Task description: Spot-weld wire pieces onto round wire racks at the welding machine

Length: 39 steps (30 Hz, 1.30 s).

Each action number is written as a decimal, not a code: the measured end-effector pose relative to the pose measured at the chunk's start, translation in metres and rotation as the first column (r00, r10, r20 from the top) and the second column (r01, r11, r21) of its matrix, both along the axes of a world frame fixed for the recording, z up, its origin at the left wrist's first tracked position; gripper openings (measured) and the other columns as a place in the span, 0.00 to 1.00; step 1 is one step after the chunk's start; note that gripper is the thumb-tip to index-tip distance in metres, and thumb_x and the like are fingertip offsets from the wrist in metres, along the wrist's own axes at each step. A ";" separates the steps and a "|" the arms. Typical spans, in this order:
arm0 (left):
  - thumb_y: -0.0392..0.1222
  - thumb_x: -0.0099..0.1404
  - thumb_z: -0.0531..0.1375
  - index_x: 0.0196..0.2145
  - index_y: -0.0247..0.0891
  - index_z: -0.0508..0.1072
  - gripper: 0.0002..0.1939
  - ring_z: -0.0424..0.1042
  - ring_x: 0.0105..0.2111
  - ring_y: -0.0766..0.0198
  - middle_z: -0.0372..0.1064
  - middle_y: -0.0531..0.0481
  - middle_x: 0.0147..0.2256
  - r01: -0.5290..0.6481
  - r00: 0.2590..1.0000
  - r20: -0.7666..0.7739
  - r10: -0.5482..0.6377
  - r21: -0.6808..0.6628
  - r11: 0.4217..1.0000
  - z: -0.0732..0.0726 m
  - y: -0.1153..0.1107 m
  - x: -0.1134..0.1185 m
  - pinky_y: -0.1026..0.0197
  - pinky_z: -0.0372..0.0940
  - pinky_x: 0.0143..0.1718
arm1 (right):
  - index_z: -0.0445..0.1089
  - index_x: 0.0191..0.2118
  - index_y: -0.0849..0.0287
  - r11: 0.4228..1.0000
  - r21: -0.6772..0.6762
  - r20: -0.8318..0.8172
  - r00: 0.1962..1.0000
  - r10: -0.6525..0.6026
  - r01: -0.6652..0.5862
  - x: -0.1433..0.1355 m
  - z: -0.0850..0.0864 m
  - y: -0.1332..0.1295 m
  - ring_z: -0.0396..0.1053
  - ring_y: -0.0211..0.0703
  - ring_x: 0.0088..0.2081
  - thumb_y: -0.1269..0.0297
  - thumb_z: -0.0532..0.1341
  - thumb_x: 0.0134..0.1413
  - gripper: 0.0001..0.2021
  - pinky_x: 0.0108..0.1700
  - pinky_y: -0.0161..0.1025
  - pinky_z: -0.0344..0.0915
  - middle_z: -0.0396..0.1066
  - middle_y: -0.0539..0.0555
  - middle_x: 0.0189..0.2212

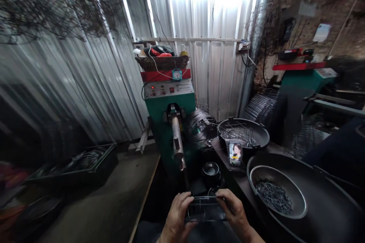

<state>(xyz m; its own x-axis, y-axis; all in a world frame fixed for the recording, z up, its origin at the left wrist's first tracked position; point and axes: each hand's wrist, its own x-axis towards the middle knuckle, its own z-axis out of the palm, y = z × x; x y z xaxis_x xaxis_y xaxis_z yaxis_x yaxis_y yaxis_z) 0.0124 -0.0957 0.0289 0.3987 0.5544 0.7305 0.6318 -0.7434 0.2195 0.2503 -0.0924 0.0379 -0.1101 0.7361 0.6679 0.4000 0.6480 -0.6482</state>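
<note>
**Wire frame: light, springy, best held by both ends**

Wire frame (204,198) is low in front of me, over my lap, clear of the machine. Thin metal rods, open middle, long rails running left to right with cross wires between.

Left hand (179,212) is curled round its left end, fingertips on the top corner. Right hand (235,212) has the right end the same way. Both are closed on it, spread about the frame's length apart. Exact thumb contact on the right: can't tell, too dark.

Handling, my read: low weight, stiff along the rails, some flex if twisted across the corners. Bare metal looks smooth, so it could roll in a loose pinch. Not fragile, but single cross wires would likely bend if squeezed. Take hold at the end corners, where rods meet; leave the middle alone. Cut tips may scratch.

Just beyond the frame: small dark pot (211,169), then the machine's metal arm (177,140) jutting toward me from the green machine (171,100).

Right of that: wire coil (201,125), phone (235,153) propped up, pan (261,133) with straight wire pieces. Nearer, a bowl (302,201) of short bent wires sits inside a big pan (325,201).
</note>
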 end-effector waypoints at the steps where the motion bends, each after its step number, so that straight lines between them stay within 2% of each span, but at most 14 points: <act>1: 0.35 0.55 0.58 0.52 0.38 0.58 0.26 0.65 0.49 0.53 0.64 0.39 0.47 0.012 1.000 0.021 -0.011 -0.022 1.000 0.003 -0.002 0.000 0.48 0.66 0.46 | 0.67 0.38 0.54 0.997 0.078 0.043 0.999 -0.018 0.014 0.000 0.001 -0.002 0.70 0.40 0.37 0.72 0.55 0.55 0.07 0.41 0.35 0.68 0.72 0.53 0.33; 3: 0.34 0.54 0.59 0.49 0.38 0.59 0.24 0.65 0.48 0.52 0.64 0.38 0.47 0.038 0.998 0.053 -0.035 -0.059 0.998 0.008 -0.005 0.002 0.48 0.66 0.46 | 0.67 0.39 0.54 0.974 0.225 0.131 0.989 -0.068 0.037 0.000 0.004 -0.006 0.71 0.42 0.39 0.74 0.55 0.54 0.09 0.46 0.41 0.67 0.72 0.53 0.35; 5: 0.34 0.53 0.58 0.45 0.38 0.60 0.21 0.65 0.48 0.52 0.64 0.38 0.47 0.047 0.997 0.065 -0.041 -0.094 0.994 0.013 -0.007 0.003 0.47 0.66 0.46 | 0.66 0.38 0.54 0.957 0.285 0.185 0.978 -0.100 0.044 0.002 0.007 -0.008 0.71 0.43 0.40 0.75 0.55 0.53 0.10 0.48 0.43 0.67 0.72 0.54 0.36; 9: 0.32 0.53 0.55 0.44 0.38 0.61 0.19 0.65 0.47 0.52 0.63 0.38 0.47 0.033 0.999 0.011 -0.032 -0.106 0.994 0.016 -0.009 0.006 0.49 0.65 0.46 | 0.65 0.40 0.56 0.977 0.212 0.191 0.979 -0.069 0.027 0.005 0.008 -0.011 0.71 0.41 0.40 0.74 0.55 0.53 0.09 0.41 0.37 0.70 0.72 0.56 0.38; 12: 0.32 0.53 0.54 0.44 0.38 0.62 0.19 0.64 0.47 0.53 0.63 0.39 0.47 0.005 1.000 -0.023 -0.007 -0.069 0.998 0.014 -0.012 0.010 0.49 0.64 0.45 | 0.67 0.39 0.55 0.980 0.199 0.183 0.982 -0.054 0.017 0.008 0.007 -0.012 0.72 0.40 0.38 0.73 0.55 0.54 0.08 0.40 0.36 0.70 0.72 0.55 0.36; 14: 0.32 0.54 0.54 0.43 0.38 0.63 0.17 0.64 0.46 0.53 0.63 0.39 0.47 -0.026 0.999 -0.021 0.025 -0.045 0.999 0.013 -0.015 0.013 0.49 0.64 0.45 | 0.68 0.37 0.56 0.991 0.132 0.163 0.985 -0.053 0.031 0.009 0.010 -0.015 0.71 0.41 0.39 0.71 0.55 0.55 0.07 0.42 0.37 0.69 0.73 0.56 0.36; 16: 0.33 0.55 0.54 0.42 0.38 0.63 0.15 0.64 0.46 0.53 0.63 0.40 0.46 -0.053 0.999 -0.014 0.053 -0.028 0.998 0.013 -0.017 0.014 0.50 0.63 0.45 | 0.68 0.34 0.57 0.999 -0.015 0.131 0.991 -0.036 0.038 0.008 0.017 -0.018 0.70 0.43 0.41 0.67 0.57 0.54 0.03 0.44 0.39 0.67 0.72 0.57 0.38; 20: 0.35 0.58 0.56 0.39 0.38 0.63 0.10 0.64 0.45 0.54 0.64 0.41 0.44 -0.083 0.997 -0.001 0.083 -0.013 0.996 0.022 -0.016 0.015 0.52 0.62 0.44 | 0.66 0.29 0.59 0.940 -0.340 -0.012 1.000 0.024 -0.026 0.004 0.039 -0.016 0.69 0.44 0.40 0.60 0.61 0.50 0.07 0.45 0.41 0.64 0.72 0.56 0.37; 24: 0.36 0.59 0.57 0.39 0.38 0.64 0.09 0.64 0.44 0.55 0.64 0.42 0.43 -0.148 0.988 0.043 0.147 0.001 0.989 0.032 -0.012 0.011 0.52 0.61 0.44 | 0.66 0.27 0.59 0.902 -0.420 -0.119 0.991 0.053 -0.099 -0.012 0.050 -0.001 0.68 0.44 0.39 0.59 0.62 0.48 0.09 0.44 0.41 0.62 0.70 0.55 0.36; 30: 0.35 0.59 0.57 0.39 0.38 0.65 0.08 0.64 0.43 0.55 0.63 0.44 0.42 -0.267 0.964 0.009 0.267 -0.023 0.963 0.028 -0.006 -0.009 0.52 0.59 0.44 | 0.65 0.26 0.59 0.886 -0.426 -0.174 0.978 0.115 -0.180 -0.048 0.044 0.022 0.66 0.42 0.35 0.57 0.61 0.48 0.11 0.41 0.39 0.62 0.69 0.53 0.30; 35: 0.36 0.60 0.57 0.37 0.38 0.65 0.07 0.64 0.42 0.56 0.64 0.44 0.41 -0.299 0.954 0.010 0.300 -0.038 0.953 0.019 0.005 -0.019 0.53 0.59 0.43 | 0.65 0.24 0.59 0.920 -0.372 -0.102 0.990 0.094 -0.126 -0.069 0.034 0.039 0.66 0.42 0.34 0.57 0.63 0.47 0.11 0.41 0.40 0.60 0.69 0.52 0.28; 39: 0.37 0.59 0.58 0.36 0.38 0.66 0.05 0.64 0.42 0.56 0.65 0.44 0.41 -0.310 0.950 0.014 0.311 -0.058 0.949 0.011 0.016 -0.022 0.53 0.58 0.43 | 0.65 0.23 0.58 0.922 -0.373 -0.077 0.994 0.083 -0.106 -0.079 0.024 0.050 0.66 0.42 0.33 0.57 0.63 0.47 0.12 0.41 0.41 0.61 0.70 0.53 0.28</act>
<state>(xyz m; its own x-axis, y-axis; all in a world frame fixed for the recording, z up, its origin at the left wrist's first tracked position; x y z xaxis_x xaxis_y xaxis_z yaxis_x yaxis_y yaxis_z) -0.0097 -0.0795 0.0398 0.1843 0.6872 0.7027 0.8238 -0.4979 0.2709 0.1713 -0.0419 0.0617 -0.1600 0.9225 0.3513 0.3028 0.3846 -0.8720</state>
